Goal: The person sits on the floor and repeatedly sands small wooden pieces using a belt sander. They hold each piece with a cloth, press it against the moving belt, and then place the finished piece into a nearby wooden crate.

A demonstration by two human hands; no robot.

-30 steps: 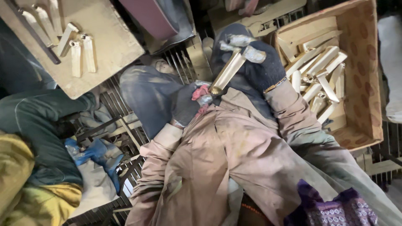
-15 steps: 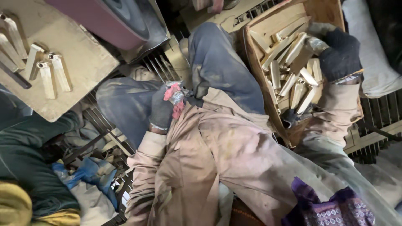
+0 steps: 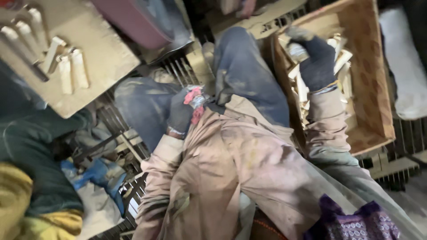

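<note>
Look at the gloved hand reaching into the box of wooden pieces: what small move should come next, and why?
Probably closing the fingers on one piece and lifting it clear. The right hand is down in the wooden box on the pale wooden pieces, and whether it already grips one cannot be told. The left hand rests at the lap by the jacket, away from the box.

1. Left hand (image 3: 183, 112): gloved, dark with red patches, curled shut, resting near the lap at centre.
2. Right hand (image 3: 316, 62): dark glove, arm extended far right, fingers bent downward, grip state unclear.
3. Both forearms sleeved in tan fabric.
</note>
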